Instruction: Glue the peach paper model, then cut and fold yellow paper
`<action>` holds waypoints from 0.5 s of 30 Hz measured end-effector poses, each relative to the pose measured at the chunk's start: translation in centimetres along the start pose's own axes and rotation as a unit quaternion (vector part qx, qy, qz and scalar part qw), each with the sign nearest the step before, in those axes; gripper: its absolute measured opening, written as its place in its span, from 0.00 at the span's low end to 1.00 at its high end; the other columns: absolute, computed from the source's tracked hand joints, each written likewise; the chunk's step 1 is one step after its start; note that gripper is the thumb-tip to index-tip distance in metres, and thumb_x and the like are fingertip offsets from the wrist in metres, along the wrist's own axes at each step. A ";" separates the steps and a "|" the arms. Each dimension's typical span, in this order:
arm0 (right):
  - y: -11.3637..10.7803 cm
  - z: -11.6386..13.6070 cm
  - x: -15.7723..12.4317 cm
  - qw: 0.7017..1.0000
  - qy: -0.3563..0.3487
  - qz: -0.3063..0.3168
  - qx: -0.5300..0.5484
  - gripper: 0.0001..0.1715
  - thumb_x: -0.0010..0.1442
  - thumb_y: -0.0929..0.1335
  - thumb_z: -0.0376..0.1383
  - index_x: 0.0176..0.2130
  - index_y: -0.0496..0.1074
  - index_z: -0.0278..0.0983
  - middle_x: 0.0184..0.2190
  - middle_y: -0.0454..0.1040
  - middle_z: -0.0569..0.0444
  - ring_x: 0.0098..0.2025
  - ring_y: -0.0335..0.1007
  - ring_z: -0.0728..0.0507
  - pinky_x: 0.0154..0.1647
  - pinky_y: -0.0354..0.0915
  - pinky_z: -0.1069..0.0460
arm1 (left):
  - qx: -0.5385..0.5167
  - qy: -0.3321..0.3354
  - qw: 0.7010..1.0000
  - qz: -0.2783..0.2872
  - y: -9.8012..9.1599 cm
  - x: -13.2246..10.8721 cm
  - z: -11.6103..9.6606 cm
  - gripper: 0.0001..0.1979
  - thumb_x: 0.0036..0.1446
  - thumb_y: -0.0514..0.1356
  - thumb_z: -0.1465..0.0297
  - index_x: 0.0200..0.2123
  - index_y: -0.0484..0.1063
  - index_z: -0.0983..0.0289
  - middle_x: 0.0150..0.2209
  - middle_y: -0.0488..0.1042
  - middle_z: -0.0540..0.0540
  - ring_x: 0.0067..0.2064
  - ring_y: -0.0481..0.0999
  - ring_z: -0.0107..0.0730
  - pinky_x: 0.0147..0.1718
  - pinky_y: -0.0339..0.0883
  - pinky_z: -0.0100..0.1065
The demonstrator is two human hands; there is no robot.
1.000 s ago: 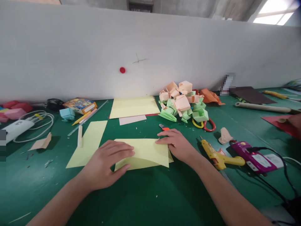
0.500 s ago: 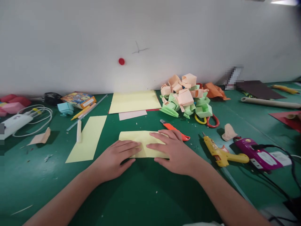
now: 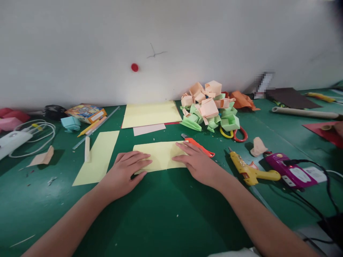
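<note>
A pale yellow sheet of paper [image 3: 160, 155] lies crosswise on the green table between my hands, with a faint crease across its middle. My left hand [image 3: 128, 167] rests flat on its left end, fingers stretched out. On the right end lie the spread fingers of my right hand [image 3: 198, 162]. Just behind that hand is an orange utility knife [image 3: 199, 146], its blade end pointing left. To the left of my left hand is a yellow paper strip [image 3: 100, 153], with a white stick [image 3: 87, 150] lying across its edge.
Folded peach and green paper boxes [image 3: 210, 109] are heaped at the back, beside scissors [image 3: 240, 134]. Yellow sheets [image 3: 152, 113] lie against the wall. At right are a yellow glue gun [image 3: 250, 171] and a purple power strip [image 3: 292, 171] with cables; a box [image 3: 87, 113] stands back left.
My hands have moved apart, towards the two ends of the paper, baring more of its middle. The view has shifted slightly.
</note>
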State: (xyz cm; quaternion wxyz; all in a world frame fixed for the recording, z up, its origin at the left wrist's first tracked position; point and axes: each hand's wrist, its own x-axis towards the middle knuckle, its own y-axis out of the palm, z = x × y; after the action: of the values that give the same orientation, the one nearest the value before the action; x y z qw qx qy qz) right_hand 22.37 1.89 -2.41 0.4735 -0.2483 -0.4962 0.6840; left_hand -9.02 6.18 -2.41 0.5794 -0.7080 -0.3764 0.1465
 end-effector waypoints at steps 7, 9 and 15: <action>0.1 0.4 -0.1 0.999 0.031 -0.008 0.013 0.20 0.69 0.64 0.36 0.57 0.76 0.46 0.75 0.51 0.53 0.75 0.43 0.31 0.69 0.55 0.31 | -0.001 -0.036 0.999 0.002 0.1 0.0 0.8 0.19 0.65 0.59 0.59 0.58 0.76 0.51 0.61 0.74 0.54 0.61 0.68 0.50 0.62 0.57 0.53; 0.2 0.3 -0.1 0.999 0.036 -0.023 0.011 0.22 0.69 0.63 0.33 0.57 0.76 0.46 0.75 0.50 0.53 0.75 0.41 0.30 0.68 0.56 0.30 | -0.012 -0.037 0.999 0.012 0.1 0.0 0.9 0.19 0.65 0.59 0.59 0.59 0.75 0.49 0.61 0.74 0.53 0.60 0.69 0.48 0.61 0.58 0.51; 0.7 -0.4 -0.1 0.996 0.070 -0.042 0.018 0.32 0.64 0.61 0.24 0.58 0.76 0.49 0.75 0.49 0.55 0.75 0.41 0.29 0.65 0.61 0.29 | -0.014 -0.027 0.999 0.035 -0.1 0.1 0.8 0.19 0.68 0.56 0.59 0.60 0.73 0.48 0.61 0.74 0.53 0.60 0.70 0.47 0.59 0.58 0.48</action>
State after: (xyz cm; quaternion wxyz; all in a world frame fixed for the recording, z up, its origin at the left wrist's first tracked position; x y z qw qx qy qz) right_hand 22.49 1.96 -3.25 0.5400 -0.2660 -0.4591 0.6534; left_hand -9.45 6.84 -2.50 0.5538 -0.7242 -0.3691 0.1805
